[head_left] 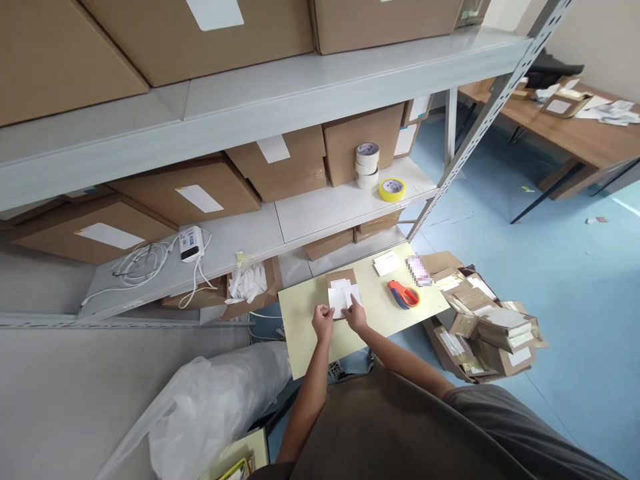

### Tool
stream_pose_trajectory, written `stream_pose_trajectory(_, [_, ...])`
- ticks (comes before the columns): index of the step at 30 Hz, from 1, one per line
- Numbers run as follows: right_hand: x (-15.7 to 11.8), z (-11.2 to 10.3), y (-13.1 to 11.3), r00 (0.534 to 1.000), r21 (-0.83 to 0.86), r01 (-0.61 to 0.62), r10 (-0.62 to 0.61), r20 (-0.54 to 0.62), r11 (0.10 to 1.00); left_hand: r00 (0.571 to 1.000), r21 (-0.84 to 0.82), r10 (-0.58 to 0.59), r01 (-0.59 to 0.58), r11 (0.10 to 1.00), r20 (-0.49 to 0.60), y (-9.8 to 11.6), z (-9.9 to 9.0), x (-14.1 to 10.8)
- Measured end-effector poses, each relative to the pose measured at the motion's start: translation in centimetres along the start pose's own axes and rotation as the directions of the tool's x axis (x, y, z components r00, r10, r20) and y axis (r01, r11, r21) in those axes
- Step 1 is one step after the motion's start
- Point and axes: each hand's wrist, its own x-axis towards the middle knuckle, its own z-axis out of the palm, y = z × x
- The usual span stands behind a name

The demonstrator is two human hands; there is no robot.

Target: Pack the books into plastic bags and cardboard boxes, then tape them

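A small brown cardboard packet lies on the pale yellow work board, with white paper labels over most of its face. My left hand is closed in a pinch at the lower left corner of the labels. Over the lower right part of the packet is my right hand, its index finger stretched out onto the white paper and its thumb apart from it. To the right sit an orange and blue tape dispenser, a stack of white labels and a blurred pinkish rectangular item.
Metal shelving with cardboard boxes stands behind the board. White tape rolls and a yellow tape roll rest on it. An open carton of wrapped packets is on the floor at right; plastic wrap bulges at left.
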Motion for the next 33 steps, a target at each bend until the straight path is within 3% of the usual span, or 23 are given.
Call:
stream_pose_trajectory(6, [0.8,0.6,0.9,0.999,-0.096,-0.023,0.021,-0.024,0.995,0.996,0.093,-0.043,0.050,0.994,-0.073,-1.1,1.5,0.0])
stream_pose_trajectory(13, [0.9,0.9,2.0,0.998,-0.138,-0.056,0.051,-0.043,0.989,0.996,0.147,-0.070,0.078,0.986,-0.062,-2.8,2.4,0.2])
stream_pose_trajectory(21, [1.4,1.6,2.6,0.993,-0.243,-0.077,0.052,-0.108,0.967,0.995,0.238,-0.094,0.083,0.968,0.034,-2.4,2.6,1.4])
stream_pose_trajectory(26, [1.2,1.8,3.1,0.991,-0.398,-0.069,0.018,-0.131,0.915,0.992,0.306,-0.070,0.035,0.951,0.103,-2.7,2.2,1.4])
stream_pose_trajectory(33, [1.0,2.2,3.8,0.987,-0.456,-0.056,-0.020,-0.159,0.888,0.977,0.404,-0.083,-0.004,0.915,0.198,-3.0,1.9,1.7])
